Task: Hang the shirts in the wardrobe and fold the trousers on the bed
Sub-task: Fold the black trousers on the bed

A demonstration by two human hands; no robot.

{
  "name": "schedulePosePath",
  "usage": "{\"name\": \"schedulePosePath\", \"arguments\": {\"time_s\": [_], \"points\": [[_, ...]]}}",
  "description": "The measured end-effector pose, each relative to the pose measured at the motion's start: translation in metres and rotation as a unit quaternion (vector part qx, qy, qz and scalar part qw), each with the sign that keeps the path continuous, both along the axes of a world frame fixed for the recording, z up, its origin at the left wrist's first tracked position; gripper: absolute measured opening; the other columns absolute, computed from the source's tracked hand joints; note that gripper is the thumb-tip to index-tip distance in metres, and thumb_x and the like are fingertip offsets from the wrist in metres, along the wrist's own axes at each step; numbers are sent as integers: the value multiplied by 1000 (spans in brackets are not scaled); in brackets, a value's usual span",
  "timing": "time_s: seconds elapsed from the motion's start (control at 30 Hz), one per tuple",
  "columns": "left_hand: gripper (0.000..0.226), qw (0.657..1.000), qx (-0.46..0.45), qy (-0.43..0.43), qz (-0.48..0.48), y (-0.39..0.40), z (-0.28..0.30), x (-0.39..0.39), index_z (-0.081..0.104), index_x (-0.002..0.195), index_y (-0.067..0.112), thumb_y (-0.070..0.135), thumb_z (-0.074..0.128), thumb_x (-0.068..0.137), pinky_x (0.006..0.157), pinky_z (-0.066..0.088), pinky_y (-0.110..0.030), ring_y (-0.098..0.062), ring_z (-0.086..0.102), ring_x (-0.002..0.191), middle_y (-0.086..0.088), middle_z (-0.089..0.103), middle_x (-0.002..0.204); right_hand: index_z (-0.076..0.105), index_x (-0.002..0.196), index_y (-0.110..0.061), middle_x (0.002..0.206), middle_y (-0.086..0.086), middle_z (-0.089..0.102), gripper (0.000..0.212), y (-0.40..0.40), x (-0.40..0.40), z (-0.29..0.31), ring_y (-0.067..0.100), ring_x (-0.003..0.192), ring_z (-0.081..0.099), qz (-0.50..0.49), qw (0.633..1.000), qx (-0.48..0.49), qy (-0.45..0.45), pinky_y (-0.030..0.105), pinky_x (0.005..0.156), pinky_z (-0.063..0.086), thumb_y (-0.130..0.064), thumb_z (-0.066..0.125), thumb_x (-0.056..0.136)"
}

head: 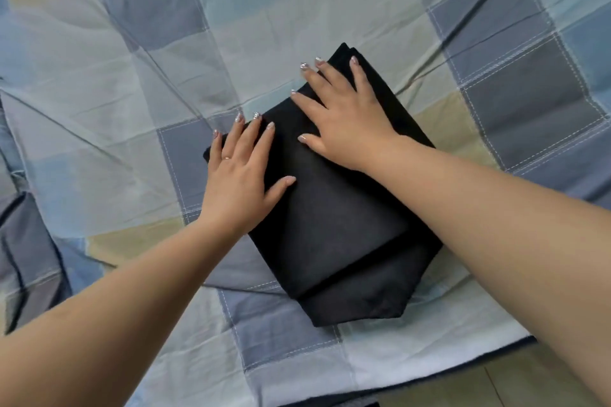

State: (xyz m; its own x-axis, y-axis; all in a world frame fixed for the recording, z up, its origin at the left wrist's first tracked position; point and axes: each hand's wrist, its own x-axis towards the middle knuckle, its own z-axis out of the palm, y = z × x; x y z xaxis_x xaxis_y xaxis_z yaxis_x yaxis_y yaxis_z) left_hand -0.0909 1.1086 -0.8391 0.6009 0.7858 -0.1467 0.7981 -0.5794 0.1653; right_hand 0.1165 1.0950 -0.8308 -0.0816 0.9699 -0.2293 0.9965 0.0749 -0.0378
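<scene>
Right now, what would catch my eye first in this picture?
A folded pair of black trousers lies in the middle, dark against the pale blue checked bedcover. The left hand and right hand press flat on its far part, fingers spread.

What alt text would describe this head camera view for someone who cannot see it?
Two bare hands, left hand and right hand, press flat on folded black trousers lying on a checked blue, grey and beige bedspread, seen from above.
</scene>
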Motion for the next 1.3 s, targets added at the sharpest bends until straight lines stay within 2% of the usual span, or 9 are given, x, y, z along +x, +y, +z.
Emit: {"name": "schedulePosePath", "arguments": {"time_s": [0.13,0.27,0.4,0.6,0.97,1.03,1.13,1.23,1.3], "points": [[104,979,-104,28,173,7,-30,-19,5,153,18,82,25,74,118,2,-46,-26,-3,148,-11,4,161,-2,152,-26,161,2,-6,77,-11,36,-53,18,147,-8,-96,994,-44,26,49,118,3,-66,18,89],[110,975,-117,66,176,12,-48,-15,-2,152,13,85,9,70,119,1,-50,-26,-6,148,-13,-1,161,0,152,-28,161,2,-4,79,-2,42,-65,18,147,-5,-92,989,-49,107,47,119,4,-67,22,87],[98,979,-79,51,182,-1,-30,-12,-1,152,8,75,21,84,117,-5,-54,-26,-12,147,-13,-6,160,4,152,-23,161,5,-2,76,-12,40,-45,19,147,-5,-101,991,-28,84,48,117,1,-58,33,92],[74,992,-91,-81,23,-117,-7,13,19,150,10,51,38,92,115,-2,-55,-27,-1,148,-12,6,159,25,149,-15,157,14,17,69,-114,32,-21,27,146,16,-80,992,46,82,57,113,11,-48,39,91],[65,995,-96,-24,28,-135,-54,30,22,149,14,47,34,93,118,-9,-44,-28,-3,147,-13,5,158,22,150,-16,159,10,14,72,-129,58,-62,24,146,13,-110,969,21,218,51,117,14,-47,41,88],[66,994,-105,-23,30,-133,-49,31,24,149,13,47,34,93,118,-9,-43,-27,-3,147,-12,5,158,19,150,-12,158,9,15,81,-125,63,-59,22,146,15,-183,941,24,283,42,118,17,-49,51,86],[66,987,-145,-49,45,-130,-37,29,25,150,16,48,36,93,119,-10,-36,-20,-5,148,-5,4,159,23,149,-16,147,-2,42,84,-111,76,-51,7,129,42,-375,828,27,417,24,106,34,-46,65,83],[62,970,-187,-108,109,-145,-15,14,33,147,18,43,48,92,120,5,-31,-13,8,147,0,18,158,50,131,-23,126,-4,61,57,-100,89,-47,3,105,56,-439,774,-43,455,21,93,43,-43,70,81],[61,937,-190,-159,245,-156,0,6,38,143,19,34,62,89,116,21,-34,-11,24,140,3,33,149,60,114,-27,113,-7,68,46,-96,92,-43,7,99,63,-442,750,-113,479,27,89,50,-49,72,75]]}}
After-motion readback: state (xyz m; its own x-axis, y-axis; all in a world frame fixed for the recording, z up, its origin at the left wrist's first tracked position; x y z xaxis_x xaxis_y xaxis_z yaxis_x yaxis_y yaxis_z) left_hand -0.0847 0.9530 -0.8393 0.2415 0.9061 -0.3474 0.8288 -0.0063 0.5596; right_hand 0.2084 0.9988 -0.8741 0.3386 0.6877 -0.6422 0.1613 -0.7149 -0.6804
